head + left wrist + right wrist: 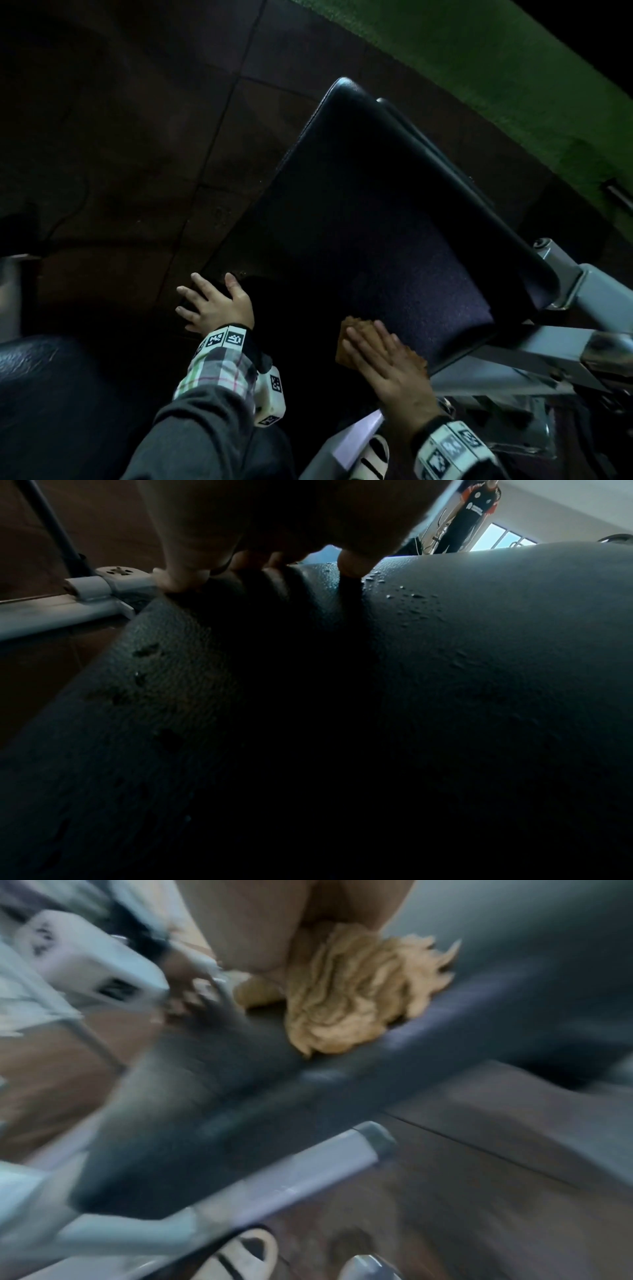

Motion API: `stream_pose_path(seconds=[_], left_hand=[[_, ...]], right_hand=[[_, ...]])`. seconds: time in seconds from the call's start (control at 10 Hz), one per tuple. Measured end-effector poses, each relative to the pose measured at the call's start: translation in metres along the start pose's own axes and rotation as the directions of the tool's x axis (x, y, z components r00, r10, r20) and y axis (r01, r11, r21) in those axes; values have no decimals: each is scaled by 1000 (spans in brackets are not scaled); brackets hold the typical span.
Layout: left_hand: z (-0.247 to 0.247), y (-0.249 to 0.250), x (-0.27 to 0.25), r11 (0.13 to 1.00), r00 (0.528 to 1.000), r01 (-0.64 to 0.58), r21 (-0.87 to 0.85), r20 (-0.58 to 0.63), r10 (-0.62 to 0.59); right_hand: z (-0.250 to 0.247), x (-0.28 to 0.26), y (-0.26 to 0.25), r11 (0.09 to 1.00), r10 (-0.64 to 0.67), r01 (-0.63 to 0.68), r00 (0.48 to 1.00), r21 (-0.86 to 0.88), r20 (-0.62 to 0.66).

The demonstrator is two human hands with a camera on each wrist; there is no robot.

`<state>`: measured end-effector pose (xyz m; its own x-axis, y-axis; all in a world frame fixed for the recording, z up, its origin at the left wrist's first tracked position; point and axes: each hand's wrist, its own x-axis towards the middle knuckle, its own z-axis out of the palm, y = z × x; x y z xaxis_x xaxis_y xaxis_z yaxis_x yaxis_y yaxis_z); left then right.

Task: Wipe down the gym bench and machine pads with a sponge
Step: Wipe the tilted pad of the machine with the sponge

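A long black padded bench (370, 212) slopes away from me on a grey metal frame (589, 298). My right hand (380, 356) lies flat with straight fingers on a tan sponge (349, 339), pressing it onto the pad's near end. In the blurred right wrist view the sponge (346, 993) looks frayed and ragged under the palm. My left hand (212, 301) rests open, fingers spread, on the pad's left edge. The left wrist view shows fingertips (178, 580) touching the wet black pad (479, 669), which carries water droplets.
Dark brown rubber floor tiles (137, 137) lie to the left, green turf (496, 68) at the far right. Another black pad (51, 394) sits at lower left. A striped shoe (373, 459) stands below the frame. A person (469, 512) stands far off by a window.
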<state>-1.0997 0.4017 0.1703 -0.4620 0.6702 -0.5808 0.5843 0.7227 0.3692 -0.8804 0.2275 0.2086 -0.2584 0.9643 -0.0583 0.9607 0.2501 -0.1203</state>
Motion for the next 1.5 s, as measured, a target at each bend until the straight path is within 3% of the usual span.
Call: stream_pose_path(seconds=[0.1, 0.2, 0.3, 0.4, 0.6, 0.7, 0.8, 1.0, 1.2, 1.4, 1.5], left_hand=[[0, 0, 0, 1000, 1000, 0, 2, -1, 0], [0, 0, 1, 1000, 1000, 4, 16, -2, -4], [1, 0, 2, 1000, 1000, 8, 21, 0, -8], [0, 0, 2, 1000, 1000, 11, 21, 4, -11], [0, 0, 2, 1000, 1000, 7, 23, 5, -7], [0, -2, 2, 1000, 1000, 8, 24, 7, -9], [1, -1, 1, 1000, 1000, 8, 18, 8, -8], [0, 0, 0, 1000, 1000, 5, 21, 6, -5], [0, 1, 0, 1000, 1000, 1, 22, -1, -1], [0, 2, -2, 999, 1000, 4, 33, 1, -4], [-2, 4, -4, 1000, 1000, 14, 14, 9, -14]], right_hand=[[-16, -9, 26, 989, 145, -145, 989, -12, -5], [-28, 15, 35, 973, 233, -233, 972, 4, -37], [-26, 46, 24, 969, 247, -247, 968, 9, -41], [-14, 57, 2, 984, 177, -177, 984, -10, 4], [0, 3, -11, 998, 60, -61, 995, 6, 84], [-8, -22, 11, 992, 127, -125, 985, -24, 115], [-21, -13, 34, 973, 232, -232, 971, -11, 55], [-23, 45, 20, 970, 242, -242, 970, 12, -37], [9, 14, -10, 999, -28, 26, 996, 22, 85], [-13, -23, 21, 999, 40, -40, 997, -10, 72], [-25, 3, 39, 992, 123, -123, 991, -7, 60]])
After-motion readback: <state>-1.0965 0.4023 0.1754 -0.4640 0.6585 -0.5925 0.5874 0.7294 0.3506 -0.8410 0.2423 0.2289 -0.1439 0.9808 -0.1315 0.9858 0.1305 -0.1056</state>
